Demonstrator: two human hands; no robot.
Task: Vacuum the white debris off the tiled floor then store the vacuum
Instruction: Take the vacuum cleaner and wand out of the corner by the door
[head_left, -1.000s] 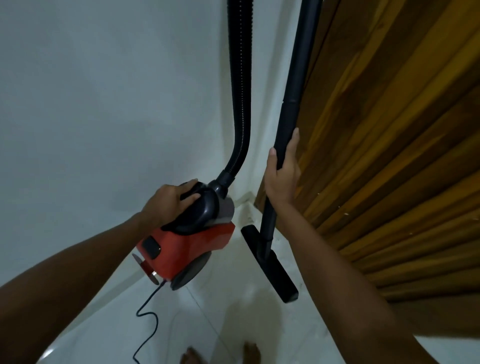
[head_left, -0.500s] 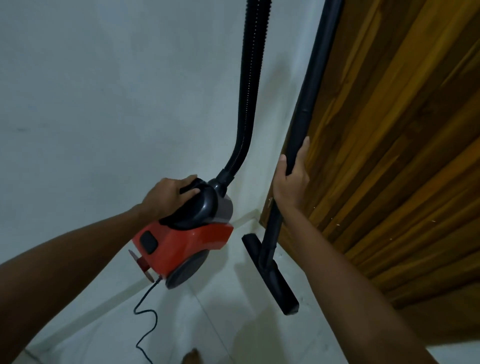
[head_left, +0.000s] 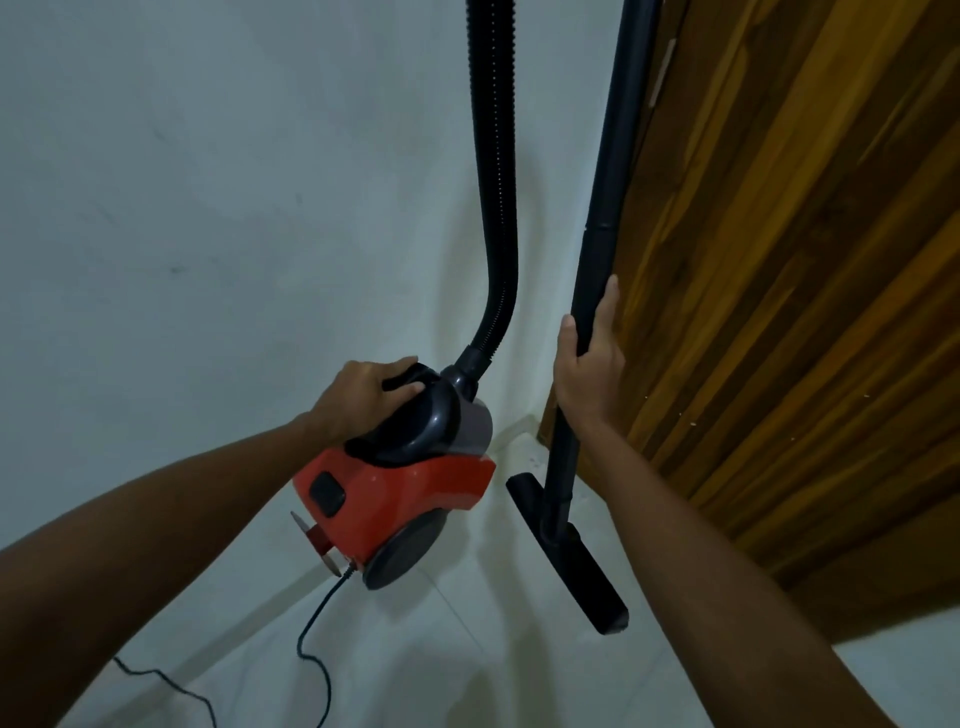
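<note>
A red and black canister vacuum hangs just above the white tiled floor near the room's corner. My left hand grips its black top handle. From the canister a ribbed black hose rises out of the frame. My right hand is wrapped around the black wand, which stands nearly upright beside the wooden door. The flat floor nozzle at the wand's foot points toward me. No white debris shows on the visible tiles.
A white wall fills the left side and meets a wooden door at the corner on the right. The black power cord trails from the canister's rear across the floor at lower left.
The canister and wand have shifted a little lower and nearer the corner in the view. Both hands keep the same grips. The feet seen earlier at the bottom edge are out of view.
</note>
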